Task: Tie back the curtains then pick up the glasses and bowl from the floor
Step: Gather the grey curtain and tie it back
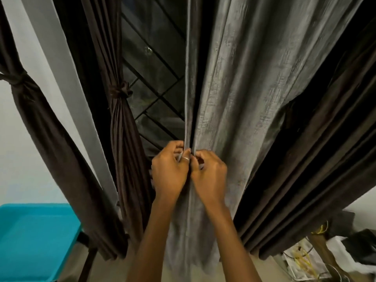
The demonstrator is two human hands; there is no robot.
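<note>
A grey curtain (240,82) hangs straight down in the middle of the view. My left hand (168,169) and my right hand (209,174) are pressed side by side against it, and each pinches its folded left edge between curled fingers. Dark brown curtains (317,143) hang behind it on the right. A brown curtain (124,127) left of the window is knotted at mid-height, and another knotted brown curtain (36,110) hangs at the far left. No glasses or bowl are in view.
A dark window (150,74) with a diagonal black grille shows between the curtains. A turquoise table (34,241) stands at the lower left. Clutter with yellow cables (305,259) lies at the lower right. The white wall is on the left.
</note>
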